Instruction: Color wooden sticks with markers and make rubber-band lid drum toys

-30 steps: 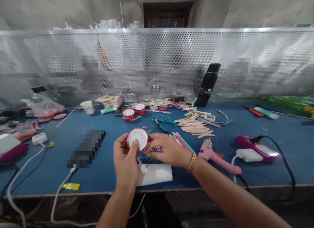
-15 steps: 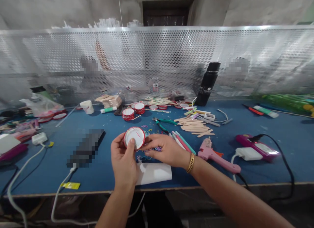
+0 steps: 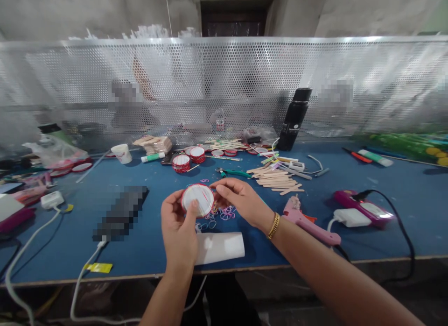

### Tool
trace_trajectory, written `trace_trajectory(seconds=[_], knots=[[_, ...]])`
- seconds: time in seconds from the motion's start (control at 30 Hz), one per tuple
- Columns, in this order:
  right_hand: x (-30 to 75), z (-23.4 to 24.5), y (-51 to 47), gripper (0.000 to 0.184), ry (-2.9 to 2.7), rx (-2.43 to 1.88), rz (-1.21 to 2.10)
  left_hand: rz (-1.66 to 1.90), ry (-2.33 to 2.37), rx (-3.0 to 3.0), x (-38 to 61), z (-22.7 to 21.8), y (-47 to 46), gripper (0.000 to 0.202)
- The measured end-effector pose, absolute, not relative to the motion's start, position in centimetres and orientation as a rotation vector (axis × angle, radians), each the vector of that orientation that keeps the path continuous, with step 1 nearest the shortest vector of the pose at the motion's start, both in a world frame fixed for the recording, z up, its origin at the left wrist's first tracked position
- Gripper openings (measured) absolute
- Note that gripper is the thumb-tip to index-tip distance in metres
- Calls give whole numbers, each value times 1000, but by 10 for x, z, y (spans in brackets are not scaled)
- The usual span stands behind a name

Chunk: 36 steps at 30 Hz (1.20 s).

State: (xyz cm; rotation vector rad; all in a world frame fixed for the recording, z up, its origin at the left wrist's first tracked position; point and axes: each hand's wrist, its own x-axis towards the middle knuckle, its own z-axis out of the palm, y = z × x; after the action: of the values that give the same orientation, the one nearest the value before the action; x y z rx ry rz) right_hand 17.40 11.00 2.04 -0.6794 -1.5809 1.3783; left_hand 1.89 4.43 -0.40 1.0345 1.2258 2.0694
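My left hand grips a small round red-rimmed paper cup, its white base turned toward me, thumb pressed on the base. My right hand is beside the cup's right edge, fingers pinched together on something thin that I cannot make out, perhaps a rubber band. Several small coloured rubber bands lie on the blue table just under both hands. A white paper roll lies near the front edge, below my hands.
A pink glue gun lies right of my wrist. Wooden sticks, green pliers, more red cups and a black bottle stand farther back. A perforated metal screen closes the rear. Cables and chargers lie at both sides.
My right hand has lifted off the rubber bands on the table and come up to the cup's right edge. The cup has shifted slightly right and tilted more toward me.
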Motion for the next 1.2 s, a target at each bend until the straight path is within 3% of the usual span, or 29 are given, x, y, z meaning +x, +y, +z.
trace_trajectory(seconds=[0.3, 0.6, 0.93, 1.2], knots=[[173, 29, 96, 37, -1784, -663, 1175, 1895, 1270, 1255, 16, -3, 41, 45], [176, 30, 97, 31, -1701, -695, 1228, 1789, 1247, 1314, 18, -4, 38, 50], [177, 29, 102, 29, -1607, -730, 1248, 1722, 1273, 1409, 23, -1, 42, 81], [177, 30, 101, 28, -1576, -709, 1264, 1674, 1322, 1433, 28, 5, 39, 72]])
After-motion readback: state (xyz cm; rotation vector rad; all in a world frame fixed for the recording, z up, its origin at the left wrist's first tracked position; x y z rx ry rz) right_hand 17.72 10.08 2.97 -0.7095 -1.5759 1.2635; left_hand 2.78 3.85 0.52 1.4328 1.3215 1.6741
